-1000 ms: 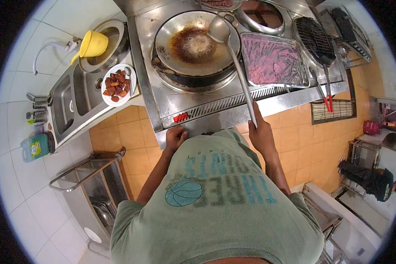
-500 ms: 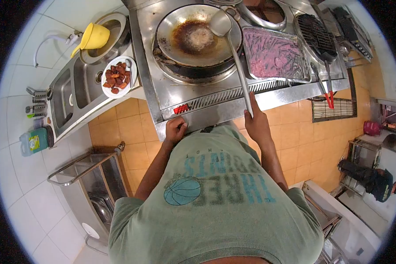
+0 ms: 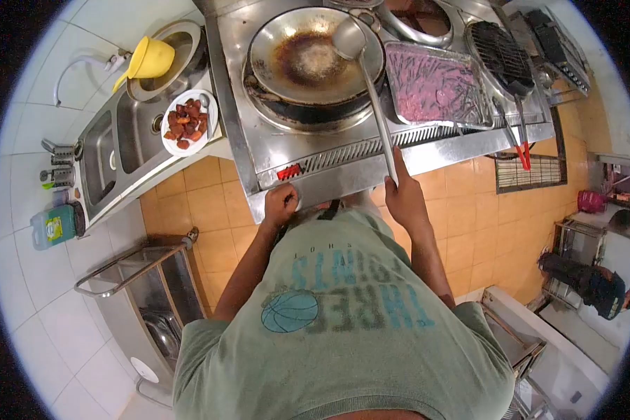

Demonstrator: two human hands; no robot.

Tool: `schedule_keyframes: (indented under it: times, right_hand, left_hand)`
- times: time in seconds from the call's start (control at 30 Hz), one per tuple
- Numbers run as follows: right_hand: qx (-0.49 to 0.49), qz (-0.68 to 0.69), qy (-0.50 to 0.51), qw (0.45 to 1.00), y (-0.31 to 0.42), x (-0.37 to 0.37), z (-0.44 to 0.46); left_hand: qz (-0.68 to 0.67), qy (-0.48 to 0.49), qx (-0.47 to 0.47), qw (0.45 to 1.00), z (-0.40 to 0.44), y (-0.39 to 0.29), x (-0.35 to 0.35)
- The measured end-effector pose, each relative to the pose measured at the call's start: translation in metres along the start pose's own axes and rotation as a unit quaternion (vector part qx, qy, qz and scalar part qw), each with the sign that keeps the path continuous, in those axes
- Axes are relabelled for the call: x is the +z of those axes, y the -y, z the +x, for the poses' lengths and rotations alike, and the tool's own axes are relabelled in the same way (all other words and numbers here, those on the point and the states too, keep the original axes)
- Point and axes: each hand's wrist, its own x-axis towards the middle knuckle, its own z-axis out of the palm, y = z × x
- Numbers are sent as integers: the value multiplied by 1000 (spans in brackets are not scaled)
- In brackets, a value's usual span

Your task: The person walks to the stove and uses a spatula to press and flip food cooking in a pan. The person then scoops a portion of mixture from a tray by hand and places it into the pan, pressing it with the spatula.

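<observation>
The tray point(image 3: 437, 87) of pink mix sits just beside the wok point(image 3: 313, 59), which holds brown residue and the ladle's point(image 3: 350, 38) bowl; the right hand point(image 3: 406, 199) grips its handle. The left hand point(image 3: 281, 204) is loosely curled.

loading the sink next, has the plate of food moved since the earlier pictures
No, judged against the sink, the plate of food sits in the same spot beside it.
</observation>
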Motion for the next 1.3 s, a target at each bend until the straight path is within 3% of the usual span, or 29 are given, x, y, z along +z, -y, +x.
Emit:
schedule_keyframes:
  times: [0.1, 0.13, 0.23, 0.47, 0.7, 0.97, 1.17, 1.3]
  right_hand:
    - [-77, 36, -37, 996, -4, 7, 0]
    - [-53, 43, -22, 997, 2, 5, -2]
    - [-105, 35, -102, 989, -2, 7, -3]
    - [-27, -12, -59, 998, -14, -1, 4]
    - [-111, 5, -62, 992, -11, 8, 2]
    - [-62, -22, -69, 995, -4, 7, 6]
    - [-109, -9, -46, 993, -12, 13, 5]
    - [-60, 23, -39, 997, -12, 12, 5]
  left_hand:
    - [2, 5, 6, 1000, 0, 2, 1]
    - [3, 6, 13, 1000, 0, 4, 1]
    - [0, 6, 17, 1000, 1, 1, 0]
    - [7, -1, 32, 999, -1, 6, 1]
    - [4, 11, 24, 1000, 2, -3, -1]
    - [10, -14, 30, 999, 4, -12, -2]
    - [-7, -13, 13, 1000, 1, -9, 0]
    - [6, -22, 27, 999, 2, -8, 0]
